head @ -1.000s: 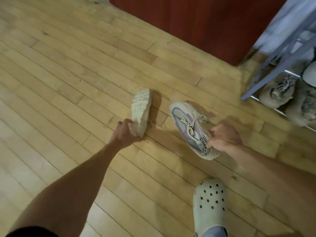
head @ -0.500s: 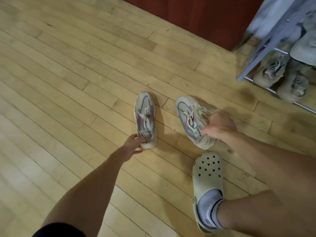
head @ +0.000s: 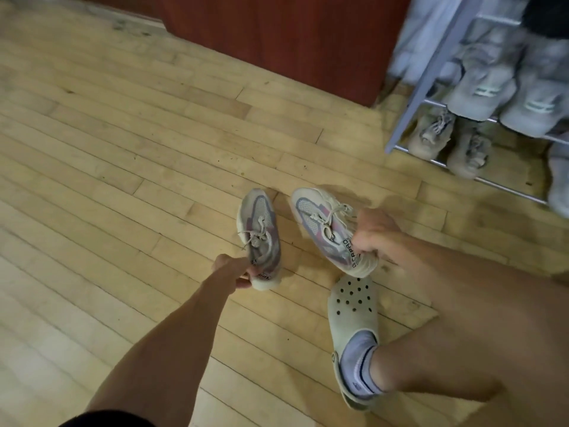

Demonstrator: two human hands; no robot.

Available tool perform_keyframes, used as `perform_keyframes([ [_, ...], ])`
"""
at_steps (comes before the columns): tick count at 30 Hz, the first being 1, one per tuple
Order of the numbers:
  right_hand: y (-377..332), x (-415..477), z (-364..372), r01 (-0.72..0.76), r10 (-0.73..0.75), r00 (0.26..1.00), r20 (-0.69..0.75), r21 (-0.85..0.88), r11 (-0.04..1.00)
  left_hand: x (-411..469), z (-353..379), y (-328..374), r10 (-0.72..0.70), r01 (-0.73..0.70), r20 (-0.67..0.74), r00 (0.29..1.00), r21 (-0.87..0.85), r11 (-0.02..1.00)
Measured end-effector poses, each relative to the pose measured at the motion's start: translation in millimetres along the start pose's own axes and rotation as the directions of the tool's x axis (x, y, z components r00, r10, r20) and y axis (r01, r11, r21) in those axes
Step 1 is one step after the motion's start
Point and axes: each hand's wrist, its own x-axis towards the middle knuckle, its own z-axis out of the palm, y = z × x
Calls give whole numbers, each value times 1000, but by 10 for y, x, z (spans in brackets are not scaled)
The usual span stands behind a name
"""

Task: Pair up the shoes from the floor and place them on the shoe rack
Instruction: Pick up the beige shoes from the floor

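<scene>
Nearest, the person's foot sits flat on the pale wooden plank floor (head: 123, 155) in a soft, moulded pale green clog with round holes (head: 351, 306) over a white ribbed sock, planted as if to steady a crouch. Just beyond it the right hand (head: 374, 234) is clenched on the heel collar of a cream mesh sneaker with pink and lilac panels (head: 323, 226), thumb by the printed heel tab, toe pointing away; whether its sole rests on the boards or is lifted clear I cannot tell. Beside it and a little apart, the left hand (head: 235, 269) pinches the heel of the matching cream mesh sneaker (head: 260, 235), upright, toe also pointing away, loose laces flopped over a thin, breathable upper and a thick foam sole. Holding both by the heel keeps the pair aligned, and I would judge this as ready for carrying to the rack. Farther right stands the grey metal-framed shoe rack (head: 431, 75), thin rails carrying blurred grey and beige knitted sneakers (head: 437, 134). Behind is a smooth dark red wooden panel (head: 292, 35).
</scene>
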Motion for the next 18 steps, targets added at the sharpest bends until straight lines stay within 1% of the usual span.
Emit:
perform_keyframes([
  [3,35,-275,-293,25,-28,994,-102,-22,999,-379,-2,153,72,-68,64,995,-57,996],
  [6,68,-599,-681,78,-73,975,-210,14,997,-843,-40,448,248,-231,119,962,-135,963],
  [9,152,-945,-1078,146,-105,945,-310,112,983,-1351,-109,798,438,-404,168,883,-201,892],
  [13,331,-1441,-1556,239,-88,888,-452,289,927,-2059,-142,1250,631,-584,180,754,-257,770],
  [16,496,-1751,-1913,332,-67,827,-558,389,859,-2594,-87,1562,729,-684,195,656,-254,683],
  [18,611,-1921,-2151,410,-57,784,-618,446,796,-2931,-46,1733,769,-725,174,615,-257,639],
])
